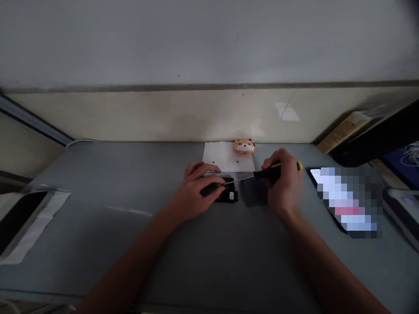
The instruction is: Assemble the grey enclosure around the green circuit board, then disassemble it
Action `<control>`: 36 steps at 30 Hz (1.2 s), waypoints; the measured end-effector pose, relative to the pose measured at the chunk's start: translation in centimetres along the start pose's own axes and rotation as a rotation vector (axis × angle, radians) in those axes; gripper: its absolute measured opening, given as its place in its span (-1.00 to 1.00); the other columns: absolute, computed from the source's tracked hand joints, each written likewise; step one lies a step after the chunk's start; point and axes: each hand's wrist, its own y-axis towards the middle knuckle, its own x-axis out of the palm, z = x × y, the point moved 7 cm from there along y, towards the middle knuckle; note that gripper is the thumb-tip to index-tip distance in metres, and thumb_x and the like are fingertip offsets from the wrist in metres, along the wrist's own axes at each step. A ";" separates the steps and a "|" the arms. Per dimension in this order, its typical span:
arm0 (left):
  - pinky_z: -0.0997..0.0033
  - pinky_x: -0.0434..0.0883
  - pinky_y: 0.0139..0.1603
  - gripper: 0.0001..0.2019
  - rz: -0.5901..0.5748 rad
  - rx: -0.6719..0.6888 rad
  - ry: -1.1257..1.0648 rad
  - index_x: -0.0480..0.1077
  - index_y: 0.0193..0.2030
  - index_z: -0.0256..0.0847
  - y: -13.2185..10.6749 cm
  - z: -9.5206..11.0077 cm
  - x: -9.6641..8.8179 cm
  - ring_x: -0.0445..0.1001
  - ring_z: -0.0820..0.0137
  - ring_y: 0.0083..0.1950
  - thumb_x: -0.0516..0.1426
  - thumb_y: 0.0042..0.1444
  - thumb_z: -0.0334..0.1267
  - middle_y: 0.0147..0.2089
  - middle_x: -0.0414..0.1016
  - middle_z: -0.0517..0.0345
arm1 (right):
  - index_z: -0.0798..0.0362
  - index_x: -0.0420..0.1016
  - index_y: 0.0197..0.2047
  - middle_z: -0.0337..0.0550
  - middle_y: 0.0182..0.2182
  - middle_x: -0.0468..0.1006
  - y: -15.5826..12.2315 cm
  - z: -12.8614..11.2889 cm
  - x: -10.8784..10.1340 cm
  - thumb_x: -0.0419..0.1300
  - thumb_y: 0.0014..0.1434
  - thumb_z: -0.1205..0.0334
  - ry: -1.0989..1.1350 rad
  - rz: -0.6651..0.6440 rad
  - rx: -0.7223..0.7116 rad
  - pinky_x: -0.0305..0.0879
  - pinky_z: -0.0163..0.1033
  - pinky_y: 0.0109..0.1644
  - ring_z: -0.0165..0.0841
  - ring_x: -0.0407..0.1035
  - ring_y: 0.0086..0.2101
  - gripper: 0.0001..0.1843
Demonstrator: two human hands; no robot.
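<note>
My left hand point(196, 187) lies over a small black device point(225, 192) on the grey table point(131, 226), fingers curled on its left end and holding it down. My right hand point(283, 183) is closed around the black and yellow handle of a screwdriver point(275, 171). Its thin metal shaft points left and its tip meets the top of the black device near my left fingers. A dark flat panel point(253, 192) lies just right of the device, partly under my right hand.
A white paper sheet point(225, 157) with a few tiny dark specks lies behind the device, an orange animal-shaped toy point(244, 147) at its far edge. A phone point(340, 196) lies to the right, boxes point(369, 126) at the far right, a tablet-like device point(19, 218) at the left edge.
</note>
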 end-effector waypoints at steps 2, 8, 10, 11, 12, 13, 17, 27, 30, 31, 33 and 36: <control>0.07 0.40 0.25 -0.90 0.016 0.001 0.016 0.57 -0.20 -0.07 0.1 0.0 -0.1 0.42 0.23 0.12 0.21 0.34 -0.28 -0.01 0.59 0.11 | -0.03 0.31 -0.53 -0.25 -0.57 0.34 0.0 0.2 0.2 0.05 0.27 -0.17 0.000 -0.030 0.015 0.08 -0.30 -0.56 -0.41 0.23 -0.56 -0.52; 0.09 0.39 0.24 -0.89 0.044 0.052 0.064 0.57 -0.19 -0.08 0.1 0.2 -0.4 0.45 0.25 0.08 0.20 0.35 -0.31 -0.02 0.60 0.10 | -0.02 0.36 -0.53 -0.26 -0.60 0.30 -0.5 -1.4 0.5 0.06 0.31 -0.18 -0.066 -0.100 -0.093 0.07 -0.27 -0.56 -0.40 0.21 -0.57 -0.49; 0.10 0.39 0.24 -0.89 0.058 0.075 0.089 0.56 -0.17 -0.08 0.0 0.4 -0.6 0.45 0.25 0.08 0.19 0.36 -0.33 -0.02 0.61 0.11 | -0.02 0.35 -0.54 -0.26 -0.60 0.29 -0.8 -2.4 0.7 0.06 0.33 -0.21 -0.074 -0.109 -0.195 0.12 -0.26 -0.53 -0.40 0.21 -0.56 -0.45; 0.11 0.39 0.24 -0.89 0.069 0.084 0.101 0.56 -0.17 -0.08 0.0 0.5 -0.6 0.45 0.25 0.08 0.20 0.36 -0.34 -0.02 0.61 0.11 | -0.02 0.34 -0.53 -0.26 -0.59 0.30 -1.0 -3.0 0.8 0.07 0.34 -0.23 -0.075 -0.107 -0.260 0.15 -0.26 -0.50 -0.40 0.21 -0.54 -0.44; 0.12 0.40 0.23 -0.90 0.079 0.092 0.110 0.56 -0.17 -0.08 0.0 0.6 -0.7 0.45 0.25 0.08 0.20 0.35 -0.34 -0.02 0.61 0.12 | -0.02 0.33 -0.50 -0.27 -0.57 0.30 -1.2 -3.5 0.8 0.07 0.35 -0.24 -0.075 -0.101 -0.327 0.17 -0.25 -0.47 -0.41 0.22 -0.53 -0.45; 0.12 0.39 0.23 -0.90 0.085 0.100 0.117 0.56 -0.18 -0.08 0.0 0.7 -0.8 0.45 0.25 0.07 0.21 0.35 -0.34 -0.02 0.62 0.13 | -0.02 0.33 -0.46 -0.28 -0.55 0.32 -1.5 -3.9 0.9 0.08 0.36 -0.23 -0.075 -0.096 -0.389 0.19 -0.25 -0.45 -0.41 0.23 -0.51 -0.48; 0.11 0.38 0.24 -0.92 0.068 0.118 0.143 0.58 -0.17 -0.05 0.0 1.4 -0.6 0.45 0.23 0.08 0.24 0.33 -0.31 -0.04 0.62 0.14 | -0.05 0.33 -0.27 -0.30 -0.43 0.40 -2.5 -5.3 1.0 0.19 0.35 -0.10 -0.108 -0.091 -0.607 0.25 -0.24 -0.38 -0.41 0.29 -0.45 -0.68; 0.05 0.39 0.26 -0.95 0.025 0.042 0.124 0.62 -0.17 -0.02 -0.1 0.8 0.2 0.40 0.18 0.14 0.28 0.30 -0.24 0.04 0.55 0.09 | -0.07 0.37 -0.21 -0.29 -0.39 0.49 -3.6 -5.6 1.7 0.25 0.33 -0.03 -0.288 -0.231 -0.734 0.28 -0.22 -0.34 -0.38 0.35 -0.42 -0.76; 0.02 0.41 0.24 -0.95 0.010 0.027 0.119 0.62 -0.18 -0.03 -0.3 0.5 0.5 0.38 0.15 0.16 0.28 0.31 -0.24 0.07 0.52 0.07 | -0.07 0.38 -0.21 -0.28 -0.38 0.49 -3.4 -5.3 1.9 0.26 0.31 -0.06 -0.320 -0.267 -0.686 0.27 -0.24 -0.34 -0.38 0.36 -0.40 -0.73; 0.01 0.41 0.24 -0.94 0.004 0.026 0.112 0.62 -0.18 -0.03 -0.3 0.5 0.5 0.38 0.15 0.16 0.27 0.31 -0.23 0.07 0.51 0.07 | -0.06 0.38 -0.21 -0.28 -0.38 0.49 -3.3 -5.2 1.9 0.26 0.30 -0.07 -0.322 -0.270 -0.669 0.27 -0.24 -0.34 -0.37 0.37 -0.39 -0.73; -0.03 0.40 0.27 -0.94 -0.017 0.010 0.093 0.61 -0.15 -0.02 -0.4 0.3 0.6 0.38 0.14 0.18 0.27 0.32 -0.21 0.10 0.50 0.07 | -0.06 0.38 -0.20 -0.27 -0.38 0.50 -3.2 -5.1 1.8 0.25 0.30 -0.08 -0.321 -0.264 -0.632 0.26 -0.24 -0.35 -0.37 0.37 -0.40 -0.73; -0.11 0.37 0.34 -0.74 -0.105 -0.065 0.062 0.55 0.09 0.03 -0.5 -0.3 0.9 0.34 0.07 0.29 0.30 0.28 -0.10 0.25 0.44 0.05 | -0.07 0.39 -0.18 -0.27 -0.41 0.50 -2.8 -4.7 1.7 0.25 0.29 -0.08 -0.328 -0.260 -0.569 0.24 -0.25 -0.37 -0.38 0.35 -0.44 -0.73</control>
